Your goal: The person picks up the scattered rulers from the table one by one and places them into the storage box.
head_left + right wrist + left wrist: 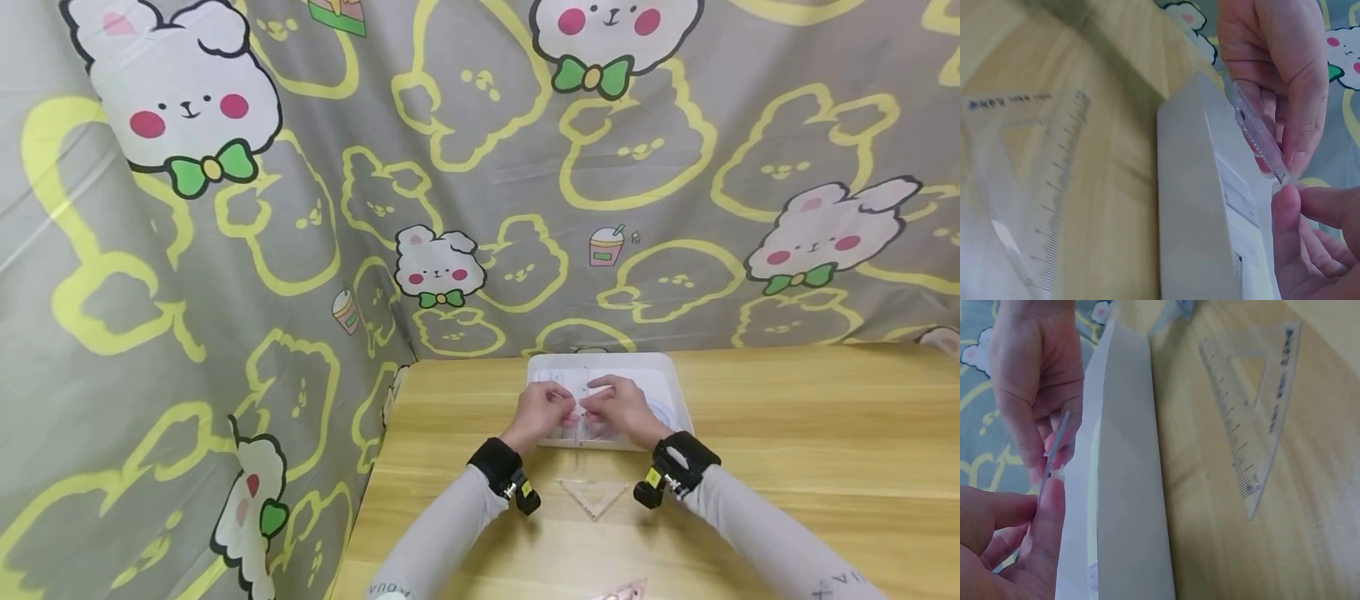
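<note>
A thin, clear plastic ruler [1260, 134] with fine printed marks along its length is held up just above a shallow white tray [667, 392], which sits on the wooden tabletop [810, 433] close to the bunny-print cloth [225, 250] hanging behind it. In the right wrist view the ruler runs slantwise, its transparent edge showing tiny graduations, and it looks very narrow seen edge-on in the left wrist view [1054, 456]. Both hands meet over the tray: the left hand [542, 412] has its fingers curled in and pinches one end of the ruler between thumb and fingertips [1047, 506], and the right hand [618, 407] likewise closes its fingers around the other end, fingertips [1288, 200] pressed onto the strip. Neither hand is spread wide; both are drawn in tight on this one slim piece. The tray holds printed white paper [570, 385] and what looks like a pale blue curved piece [663, 414] at its right side, though I cannot make out just what that is. On the tabletop near the person's wrists, apart from the tray, lies a clear triangular set square [594, 496], flat, with its scale marks plain in the wrist views. Another pinkish clear corner [626, 592] peeks in at the lower edge of the head view. Black wrist straps [497, 463] sit over pale sleeves
</note>
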{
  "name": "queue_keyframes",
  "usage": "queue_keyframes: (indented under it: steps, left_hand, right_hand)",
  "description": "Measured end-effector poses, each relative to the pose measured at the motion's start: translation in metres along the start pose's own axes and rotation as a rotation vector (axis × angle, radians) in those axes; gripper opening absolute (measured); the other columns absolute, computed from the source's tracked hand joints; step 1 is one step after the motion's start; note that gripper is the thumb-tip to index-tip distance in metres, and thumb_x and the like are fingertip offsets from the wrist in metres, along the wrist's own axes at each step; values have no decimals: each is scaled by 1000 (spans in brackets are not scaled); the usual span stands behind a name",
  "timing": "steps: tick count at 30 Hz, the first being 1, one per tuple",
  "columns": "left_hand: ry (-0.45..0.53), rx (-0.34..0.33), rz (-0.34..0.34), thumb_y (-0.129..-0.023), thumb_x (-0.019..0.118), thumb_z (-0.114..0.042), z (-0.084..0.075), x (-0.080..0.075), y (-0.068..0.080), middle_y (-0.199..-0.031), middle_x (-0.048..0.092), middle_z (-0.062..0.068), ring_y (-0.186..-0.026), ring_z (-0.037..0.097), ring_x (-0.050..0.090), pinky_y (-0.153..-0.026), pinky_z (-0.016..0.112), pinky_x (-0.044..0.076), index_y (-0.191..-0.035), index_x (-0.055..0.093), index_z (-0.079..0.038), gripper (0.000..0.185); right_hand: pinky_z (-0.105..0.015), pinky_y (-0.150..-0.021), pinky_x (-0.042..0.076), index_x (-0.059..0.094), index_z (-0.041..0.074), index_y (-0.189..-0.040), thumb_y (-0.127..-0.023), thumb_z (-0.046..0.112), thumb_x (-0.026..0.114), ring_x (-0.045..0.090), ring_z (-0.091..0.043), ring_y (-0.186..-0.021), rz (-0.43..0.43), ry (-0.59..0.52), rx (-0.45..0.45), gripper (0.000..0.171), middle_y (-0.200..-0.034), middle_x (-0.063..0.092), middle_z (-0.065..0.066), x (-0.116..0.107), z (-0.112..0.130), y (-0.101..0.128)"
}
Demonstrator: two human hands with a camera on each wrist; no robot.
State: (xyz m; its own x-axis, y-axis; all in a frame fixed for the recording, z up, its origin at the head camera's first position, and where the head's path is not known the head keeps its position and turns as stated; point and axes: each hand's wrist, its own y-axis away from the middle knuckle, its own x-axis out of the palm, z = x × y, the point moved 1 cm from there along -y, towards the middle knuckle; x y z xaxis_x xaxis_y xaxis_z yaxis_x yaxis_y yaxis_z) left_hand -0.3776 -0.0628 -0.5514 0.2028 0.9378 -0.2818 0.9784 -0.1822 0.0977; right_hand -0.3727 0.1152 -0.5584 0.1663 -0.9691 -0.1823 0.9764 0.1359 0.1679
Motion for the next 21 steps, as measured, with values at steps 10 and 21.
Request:
queue_keyframes:
  steps: [10,21]
  left_hand:
    - [-262,39,-104,-92,77,-5,4,4,-17,-67,70,0,-57,8,64,-55,20,52,-90,78,-1,5]
    - [-461,87,-137,-87,80,-6,10,5,-27,-70,68,-1,-62,7,58,-58,21,48,-89,77,-3,4]
  right_hand:
    - [-35,-69,63,57,-15,-128,-92,-3,75,75,-21,-70,-36,63,-46,42,-91,74,-20,2,-7,-24]
    - [-22,-63,51,65,-13,-124,-98,7,66,72,-17,-72,-85,250,-88,32,-87,77,-18,10,-14,-29]
